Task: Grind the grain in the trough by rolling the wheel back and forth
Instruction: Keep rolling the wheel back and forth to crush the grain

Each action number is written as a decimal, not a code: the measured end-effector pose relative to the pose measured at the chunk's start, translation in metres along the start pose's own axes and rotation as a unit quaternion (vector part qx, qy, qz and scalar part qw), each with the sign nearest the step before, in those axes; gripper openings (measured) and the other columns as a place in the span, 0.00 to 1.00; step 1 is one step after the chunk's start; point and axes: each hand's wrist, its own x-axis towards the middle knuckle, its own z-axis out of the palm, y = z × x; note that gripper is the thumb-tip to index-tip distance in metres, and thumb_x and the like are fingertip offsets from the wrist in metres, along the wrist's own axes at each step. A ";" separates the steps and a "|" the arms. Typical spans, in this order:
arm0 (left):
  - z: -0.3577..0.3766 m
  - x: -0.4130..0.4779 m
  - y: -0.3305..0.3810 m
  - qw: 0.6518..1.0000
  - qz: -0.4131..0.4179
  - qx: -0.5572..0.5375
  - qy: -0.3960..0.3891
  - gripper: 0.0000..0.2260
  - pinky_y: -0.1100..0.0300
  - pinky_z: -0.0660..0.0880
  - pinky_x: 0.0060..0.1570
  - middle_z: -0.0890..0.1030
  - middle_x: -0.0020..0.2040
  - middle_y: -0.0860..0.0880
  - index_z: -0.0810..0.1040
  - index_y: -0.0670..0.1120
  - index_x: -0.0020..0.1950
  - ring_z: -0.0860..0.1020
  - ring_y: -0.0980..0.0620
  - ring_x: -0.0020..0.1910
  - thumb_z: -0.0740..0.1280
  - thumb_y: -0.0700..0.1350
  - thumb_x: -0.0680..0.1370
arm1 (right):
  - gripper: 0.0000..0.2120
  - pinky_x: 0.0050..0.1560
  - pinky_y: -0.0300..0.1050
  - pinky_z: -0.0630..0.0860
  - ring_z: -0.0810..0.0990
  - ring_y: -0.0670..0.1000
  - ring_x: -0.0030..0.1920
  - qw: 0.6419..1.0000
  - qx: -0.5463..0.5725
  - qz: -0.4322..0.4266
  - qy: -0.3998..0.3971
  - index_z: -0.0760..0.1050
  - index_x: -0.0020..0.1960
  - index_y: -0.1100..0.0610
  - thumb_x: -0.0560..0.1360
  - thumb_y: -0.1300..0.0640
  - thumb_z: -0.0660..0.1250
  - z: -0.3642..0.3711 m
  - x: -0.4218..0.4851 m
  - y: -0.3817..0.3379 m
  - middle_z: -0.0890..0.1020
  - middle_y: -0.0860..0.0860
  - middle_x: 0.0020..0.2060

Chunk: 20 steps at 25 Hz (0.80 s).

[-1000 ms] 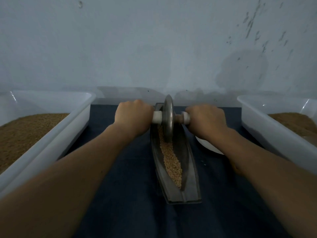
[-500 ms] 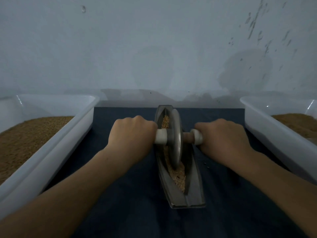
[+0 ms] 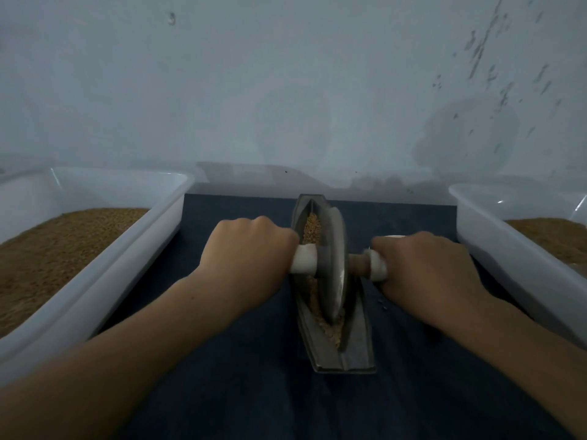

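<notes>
Wheel (image 3: 333, 268) nearer trough (image 3: 359, 341) near end

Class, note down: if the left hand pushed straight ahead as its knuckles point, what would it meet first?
Probably the pale grey wall; the left hand has only dark blue cloth ahead.
</notes>
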 end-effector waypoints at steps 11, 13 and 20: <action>0.021 0.053 -0.004 0.997 -0.052 -0.004 -0.048 0.03 0.54 0.66 0.33 0.75 0.39 0.49 0.77 0.51 0.49 0.78 0.44 0.39 0.67 0.46 0.76 | 0.14 0.33 0.44 0.64 0.71 0.53 0.33 0.995 0.060 0.067 -0.034 0.63 0.37 0.46 0.73 0.49 0.69 0.030 0.056 -0.002 0.72 0.46 0.33; 0.016 0.021 0.000 0.999 -0.047 -0.012 -0.017 0.10 0.56 0.61 0.29 0.64 0.32 0.53 0.69 0.51 0.41 0.69 0.49 0.29 0.70 0.49 0.73 | 0.21 0.28 0.39 0.56 0.62 0.48 0.27 0.999 0.024 0.028 0.001 0.57 0.34 0.45 0.69 0.49 0.71 0.014 0.027 -0.004 0.65 0.44 0.28; 0.001 -0.002 0.001 1.000 -0.008 -0.013 -0.009 0.21 0.62 0.49 0.26 0.55 0.29 0.55 0.60 0.54 0.38 0.51 0.55 0.25 0.75 0.49 0.66 | 0.21 0.29 0.35 0.47 0.59 0.47 0.23 1.000 -0.003 0.006 -0.005 0.62 0.34 0.44 0.60 0.50 0.77 -0.010 -0.002 -0.003 0.62 0.43 0.25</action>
